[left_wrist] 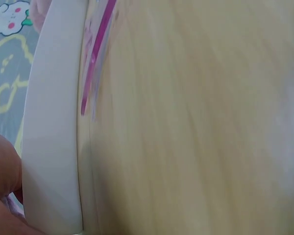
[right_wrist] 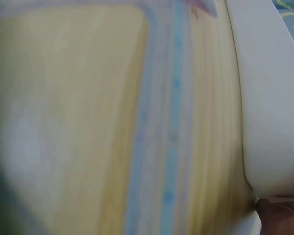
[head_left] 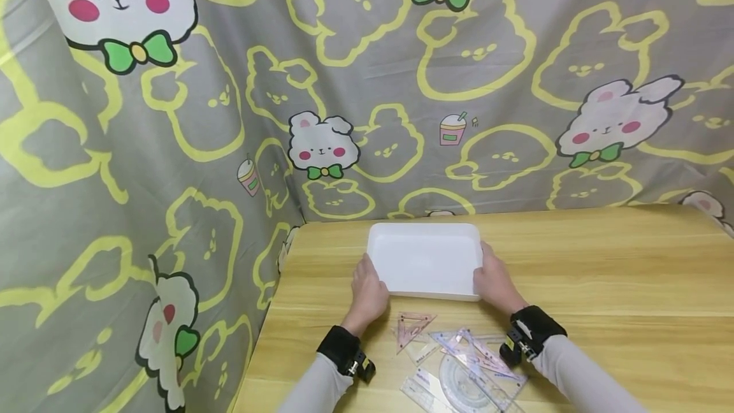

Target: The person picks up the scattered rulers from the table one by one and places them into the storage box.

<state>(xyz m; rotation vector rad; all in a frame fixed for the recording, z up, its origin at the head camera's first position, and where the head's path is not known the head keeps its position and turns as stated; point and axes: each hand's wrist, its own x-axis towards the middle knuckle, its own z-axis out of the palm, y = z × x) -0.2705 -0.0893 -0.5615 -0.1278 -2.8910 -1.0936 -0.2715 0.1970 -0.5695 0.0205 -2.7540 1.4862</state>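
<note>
A shallow white plastic tray (head_left: 424, 260) sits on the wooden table, with nothing inside it. My left hand (head_left: 369, 290) grips its left end, and the right hand (head_left: 497, 278) holds the opposite end. In the left wrist view the tray's wall (left_wrist: 53, 127) runs beside a pink-edged clear plastic piece (left_wrist: 95, 63). The right wrist view has the same tray wall (right_wrist: 269, 112) near a blurred, blue-striped clear plastic strip (right_wrist: 159, 122). Just in front of the tray lies a pink triangular set square (head_left: 410, 330). Part of each hand's fingers is hidden by the tray.
Between my forearms, a loose pile of clear rulers and set squares (head_left: 476, 352) overlaps a round protractor (head_left: 455, 378). The wooden table (head_left: 619, 285) extends to the right. A grey curtain with cartoon rabbits (head_left: 367, 81) hangs behind and along the left table edge.
</note>
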